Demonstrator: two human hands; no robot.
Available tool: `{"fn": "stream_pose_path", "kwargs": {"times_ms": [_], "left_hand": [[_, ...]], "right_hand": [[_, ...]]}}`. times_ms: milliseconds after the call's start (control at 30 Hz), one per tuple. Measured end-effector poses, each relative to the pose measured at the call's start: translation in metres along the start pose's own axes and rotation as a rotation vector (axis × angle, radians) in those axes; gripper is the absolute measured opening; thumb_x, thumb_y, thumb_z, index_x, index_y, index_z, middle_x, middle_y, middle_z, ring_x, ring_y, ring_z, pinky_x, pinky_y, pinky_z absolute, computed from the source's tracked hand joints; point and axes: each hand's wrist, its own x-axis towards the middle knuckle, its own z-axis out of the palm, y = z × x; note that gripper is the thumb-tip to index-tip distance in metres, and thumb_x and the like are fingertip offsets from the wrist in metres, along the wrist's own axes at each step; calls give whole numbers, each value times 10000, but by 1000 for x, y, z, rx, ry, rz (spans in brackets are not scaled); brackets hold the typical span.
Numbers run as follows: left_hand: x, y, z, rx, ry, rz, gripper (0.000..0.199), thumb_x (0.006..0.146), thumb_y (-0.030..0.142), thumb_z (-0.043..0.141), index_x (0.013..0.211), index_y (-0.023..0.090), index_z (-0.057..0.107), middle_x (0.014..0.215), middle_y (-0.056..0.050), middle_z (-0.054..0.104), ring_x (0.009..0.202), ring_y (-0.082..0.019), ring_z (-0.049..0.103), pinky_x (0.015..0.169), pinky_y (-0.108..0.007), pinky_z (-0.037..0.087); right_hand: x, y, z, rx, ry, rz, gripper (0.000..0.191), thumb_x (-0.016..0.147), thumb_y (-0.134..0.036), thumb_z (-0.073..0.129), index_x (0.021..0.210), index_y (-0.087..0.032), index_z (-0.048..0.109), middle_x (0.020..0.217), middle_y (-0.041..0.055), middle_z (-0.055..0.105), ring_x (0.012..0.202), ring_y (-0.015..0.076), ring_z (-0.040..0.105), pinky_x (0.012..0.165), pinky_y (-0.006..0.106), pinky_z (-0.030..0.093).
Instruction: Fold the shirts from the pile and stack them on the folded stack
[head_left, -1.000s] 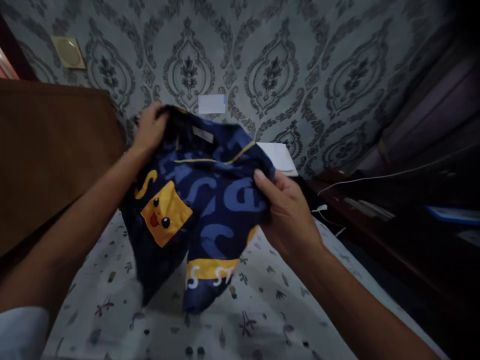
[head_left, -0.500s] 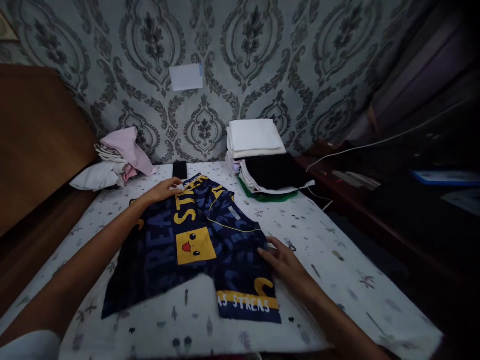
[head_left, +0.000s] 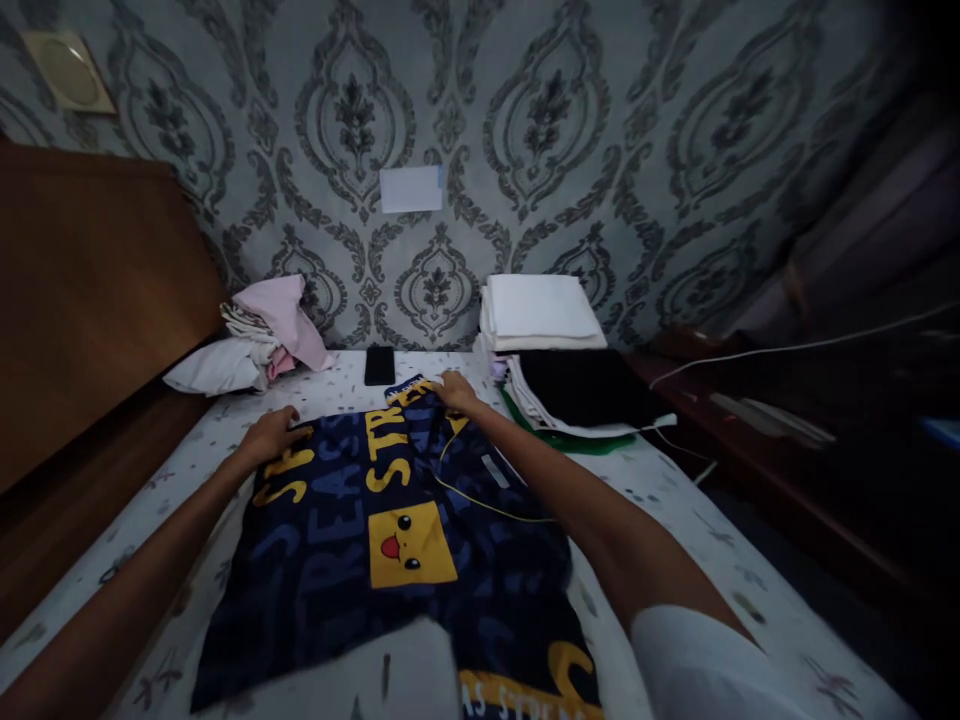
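A navy shirt (head_left: 337, 560) with yellow lettering and a yellow smiling face square lies spread on the white patterned sheet (head_left: 675, 520). At the shirt's far left corner, my left hand (head_left: 272, 436) has its fingers closed on the cloth's edge. My right hand (head_left: 455, 392) reaches across to the far sleeve and pinches the fabric there, beside the yellow letters. The near edge of the shirt runs past the bottom of the view.
A black phone (head_left: 379, 366) lies beyond the shirt. Crumpled pink and white cloths (head_left: 259, 340) are at the back left, by a brown wooden panel (head_left: 97, 300). Folded white (head_left: 544, 308) and black (head_left: 592, 388) cloths are stacked at the back right, near a white cable (head_left: 802, 350).
My right hand has moved from the shirt's right side to the far sleeve. My left hand has shifted left to the far corner, where more lettering now shows. The view has tilted up.
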Motion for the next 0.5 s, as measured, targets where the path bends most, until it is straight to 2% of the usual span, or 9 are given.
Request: {"fn": "stream_pose_path", "kwargs": {"times_ms": [67, 133, 233, 300, 400, 500], "left_hand": [[0, -10, -1, -23, -59, 11, 257, 834, 430, 551, 948, 209, 620, 976, -71, 715, 937, -251, 662, 734, -292, 458], [2, -21, -4, -49, -73, 49, 174, 807, 386, 564, 821, 214, 584, 879, -40, 692, 871, -230, 649, 699, -279, 435], [13, -34, -12, -124, -4, 72, 151, 773, 363, 570, 783, 215, 539, 790, -13, 648, 800, -219, 620, 659, -276, 416], [26, -37, -22, -173, 83, 76, 160, 773, 364, 570, 823, 215, 538, 793, -9, 640, 791, -219, 612, 657, -280, 418], [49, -28, -36, -186, 216, 96, 167, 811, 344, 548, 919, 216, 556, 891, -28, 661, 857, -234, 624, 712, -301, 443], [69, -9, -39, -94, 285, 62, 186, 847, 246, 494, 1010, 212, 576, 991, -73, 673, 958, -275, 635, 803, -356, 470]], "right_hand": [[22, -6, 15, -14, -6, 30, 303, 900, -349, 623, 1097, -129, 693, 1214, 168, 680, 1133, 254, 612, 866, 286, 458], [35, -6, 26, -10, -9, 36, 249, 856, -315, 659, 1044, -158, 704, 1126, 125, 711, 1069, 243, 633, 827, 276, 458], [46, 0, 30, 22, 50, 23, 149, 878, -273, 607, 965, -193, 699, 1014, 77, 727, 986, 224, 645, 790, 269, 451], [50, 5, 25, 52, 161, 26, 217, 956, -301, 491, 1030, -197, 666, 1060, 88, 713, 1010, 230, 628, 821, 287, 445], [53, 13, 16, 94, 330, 55, 332, 1022, -319, 315, 1156, -184, 587, 1156, 121, 672, 1072, 242, 594, 894, 327, 429], [55, 18, 14, 125, 397, 110, 310, 1008, -279, 317, 1154, -177, 570, 1159, 139, 659, 1078, 265, 588, 917, 372, 433]]}}
